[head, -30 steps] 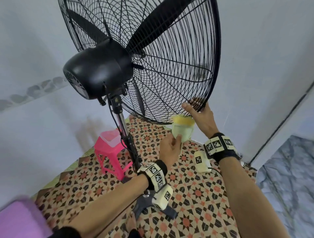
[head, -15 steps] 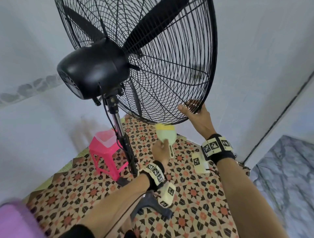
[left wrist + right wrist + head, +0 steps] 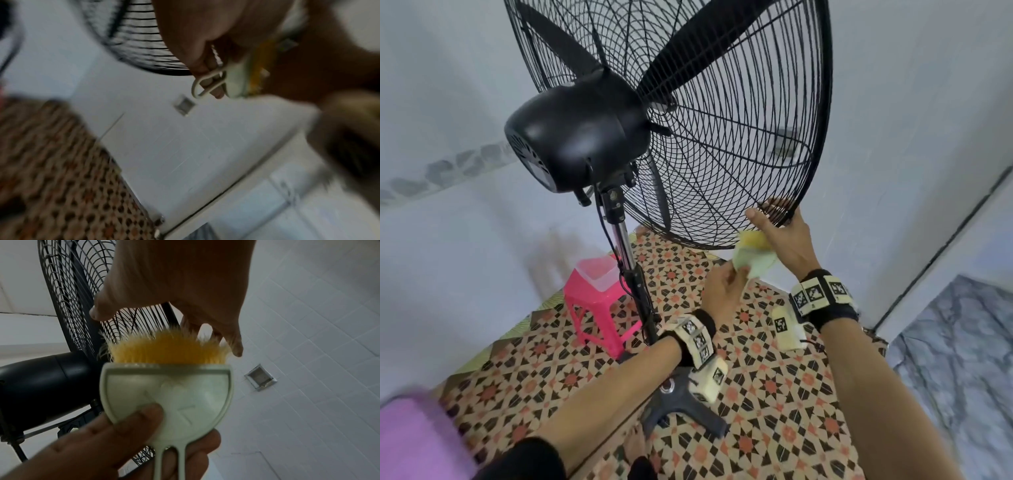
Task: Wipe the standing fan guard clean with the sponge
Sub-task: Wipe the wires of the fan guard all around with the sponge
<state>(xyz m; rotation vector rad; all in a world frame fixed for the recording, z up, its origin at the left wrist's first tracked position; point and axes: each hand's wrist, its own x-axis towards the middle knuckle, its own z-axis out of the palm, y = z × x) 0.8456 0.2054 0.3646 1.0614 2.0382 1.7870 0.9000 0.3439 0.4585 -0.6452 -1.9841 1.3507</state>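
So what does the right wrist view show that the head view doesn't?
Only the right wrist view shows the cleaning tool is a pale brush with yellow bristles and a looped handle, and a small wall plate. Only the head view shows the pink stool, patterned floor and fan base. Both show the left hand holding the tool and the right hand on the fan guard.

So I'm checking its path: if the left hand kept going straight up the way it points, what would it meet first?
Probably the right hand: the brush that the left hand holds is just under its palm, below the fan guard.
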